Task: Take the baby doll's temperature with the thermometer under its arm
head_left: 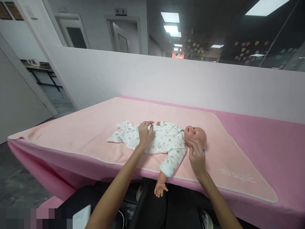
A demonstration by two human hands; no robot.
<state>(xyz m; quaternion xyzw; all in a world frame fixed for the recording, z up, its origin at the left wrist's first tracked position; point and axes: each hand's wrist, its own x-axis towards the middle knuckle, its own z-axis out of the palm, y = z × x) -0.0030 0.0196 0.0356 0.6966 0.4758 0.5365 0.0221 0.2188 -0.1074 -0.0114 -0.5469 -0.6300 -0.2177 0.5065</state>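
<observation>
A baby doll (164, 140) in a white patterned sleepsuit lies on its back, its head toward the right. Across its waist rests my left hand (145, 133), fingers loosely apart and not wrapped round anything. My right hand (196, 156) is at the doll's head (199, 135), with outstretched fingertips against the cheek near the neck. One doll arm (173, 162) hangs toward me past the table edge. The suit's legs (122, 135) lie loose and wrinkled to the left. A small blue bit shows beside my right hand, too hidden to name.
Under the doll is a pale pink mat (90, 130) over a darker pink cloth (262, 136). A white low wall (166, 79) with glass above stands behind. At the lower left, a white object (81, 218) sits near my lap.
</observation>
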